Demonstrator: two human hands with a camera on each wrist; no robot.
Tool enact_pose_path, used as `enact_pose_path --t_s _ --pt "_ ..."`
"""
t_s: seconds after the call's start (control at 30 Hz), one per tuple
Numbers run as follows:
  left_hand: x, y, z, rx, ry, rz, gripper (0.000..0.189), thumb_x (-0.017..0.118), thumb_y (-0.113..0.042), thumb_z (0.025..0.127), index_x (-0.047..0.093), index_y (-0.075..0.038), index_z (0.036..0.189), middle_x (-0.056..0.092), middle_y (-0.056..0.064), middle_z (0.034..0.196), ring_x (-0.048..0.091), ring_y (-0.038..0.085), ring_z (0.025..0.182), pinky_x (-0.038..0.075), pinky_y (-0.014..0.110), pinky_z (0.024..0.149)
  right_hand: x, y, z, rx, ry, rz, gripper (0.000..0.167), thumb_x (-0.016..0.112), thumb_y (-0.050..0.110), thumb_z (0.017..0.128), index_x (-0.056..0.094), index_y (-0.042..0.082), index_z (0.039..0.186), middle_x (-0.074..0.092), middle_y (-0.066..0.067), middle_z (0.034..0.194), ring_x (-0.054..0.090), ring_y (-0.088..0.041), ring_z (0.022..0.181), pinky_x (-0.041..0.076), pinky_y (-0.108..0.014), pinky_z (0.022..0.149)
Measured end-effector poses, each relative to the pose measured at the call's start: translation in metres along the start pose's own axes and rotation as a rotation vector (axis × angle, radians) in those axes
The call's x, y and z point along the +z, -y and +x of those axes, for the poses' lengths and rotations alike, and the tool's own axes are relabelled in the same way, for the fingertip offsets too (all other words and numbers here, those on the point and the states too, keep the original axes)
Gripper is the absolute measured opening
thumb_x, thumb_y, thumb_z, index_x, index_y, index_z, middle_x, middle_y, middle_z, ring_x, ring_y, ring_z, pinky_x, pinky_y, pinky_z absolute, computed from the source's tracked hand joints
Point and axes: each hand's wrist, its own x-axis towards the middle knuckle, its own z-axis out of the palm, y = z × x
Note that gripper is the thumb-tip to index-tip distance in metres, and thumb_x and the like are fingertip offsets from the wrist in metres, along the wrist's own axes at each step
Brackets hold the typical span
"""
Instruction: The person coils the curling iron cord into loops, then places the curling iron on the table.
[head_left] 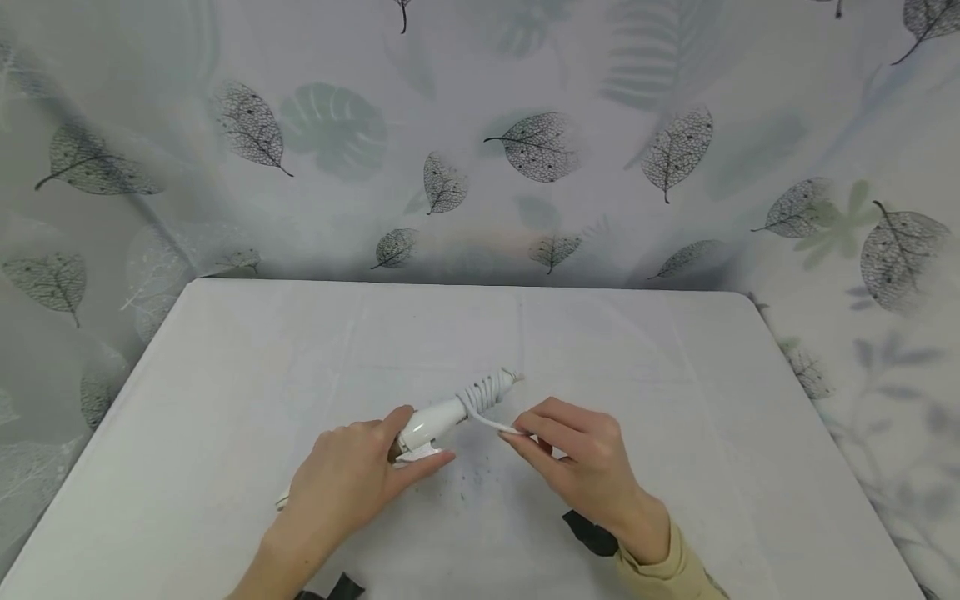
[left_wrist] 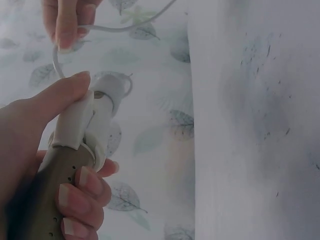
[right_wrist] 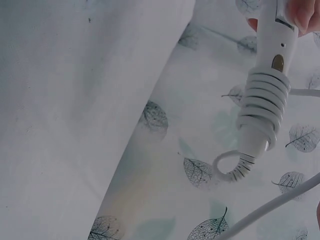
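Note:
A white curling iron [head_left: 431,423] is tilted up to the right above the white table in the head view. Around its barrel end my left hand [head_left: 341,475] curls its fingers, and the thumb lies along the white clamp lever [left_wrist: 75,122]. The barrel [left_wrist: 65,175] is gold-brown with small dark holes. Several turns of white cord [right_wrist: 262,100] wrap the handle near its tail. My right hand [head_left: 585,450] pinches the loose length of cord between thumb and fingertips, just right of the handle. Part of the barrel is hidden behind my left hand.
The white-covered table [head_left: 637,375] has small dark specks below the iron. Behind it hangs a leaf-patterned curtain [head_left: 480,125]. Black pieces [head_left: 592,533] show near my right wrist, and another black piece [head_left: 345,587] by the left forearm.

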Motion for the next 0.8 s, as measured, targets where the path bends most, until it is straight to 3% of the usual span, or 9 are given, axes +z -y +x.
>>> enact_pose_path --t_s 0.17,0.4,0.57,0.8 --pt "-0.001 0.000 0.002 -0.018 -0.043 -0.024 0.058 0.068 -0.066 0.083 0.064 -0.014 0.109 0.039 -0.010 0.055 0.037 0.006 0.048 0.031 0.022 0.045 0.000 0.000 0.000 0.037 0.060 0.063 0.014 0.070 0.022 0.095 0.072 0.010 0.087 0.065 0.002 0.077 0.049 -0.003 0.058 0.041 -0.009 0.056" --pt "0.001 0.003 0.004 -0.010 -0.147 -0.051 0.054 0.072 -0.063 0.082 0.062 -0.014 0.102 0.036 -0.010 0.056 0.034 0.003 0.047 0.030 0.020 0.044 -0.004 -0.003 -0.002 0.097 0.163 0.109 0.015 0.066 0.023 0.097 0.073 0.010 0.095 0.068 0.002 0.086 0.051 -0.003 0.063 0.042 -0.010 0.056" --pt "0.000 0.003 0.005 -0.002 -0.178 -0.069 0.052 0.075 -0.059 0.081 0.063 -0.014 0.102 0.038 -0.010 0.056 0.036 0.003 0.047 0.031 0.019 0.043 -0.005 -0.013 -0.003 0.140 0.227 0.143 0.006 0.071 0.008 0.092 0.074 0.009 0.097 0.069 0.002 0.088 0.051 -0.002 0.061 0.041 -0.010 0.056" --pt "0.002 -0.001 0.004 0.028 -0.203 -0.105 0.053 0.077 -0.057 0.080 0.064 -0.013 0.106 0.039 -0.012 0.057 0.036 0.001 0.048 0.032 0.018 0.044 -0.001 -0.026 -0.010 0.226 0.318 0.235 0.018 0.071 -0.007 0.086 0.074 0.007 0.097 0.071 -0.002 0.089 0.057 -0.005 0.060 0.048 -0.013 0.058"
